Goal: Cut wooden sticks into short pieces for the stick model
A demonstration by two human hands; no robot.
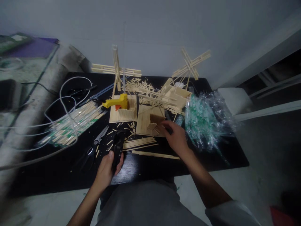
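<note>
My left hand point(109, 166) is closed around a black hand tool point(118, 144) that looks like pliers, held upright over the front of the table. Thumb and fingers of my right hand point(174, 135) are pinched at the right side of a small stick wall point(152, 126). This wall stands on a square wooden base point(142, 121). Whatever is between those fingertips is too small to make out. In front of the base lie thin wooden sticks point(139, 143). A yellow glue gun point(116, 102) rests on another stick-built piece with its own wooden base point(114, 116).
Scissors point(100, 138) lie on the black table point(58, 175) near bagged sticks point(72, 124) and a looping white cable point(61, 94). Windmill-like stick crosses point(117, 70) rise at the back. Crumpled plastic packaging point(204, 119) covers the right side. Cut stick bits are scattered centrally.
</note>
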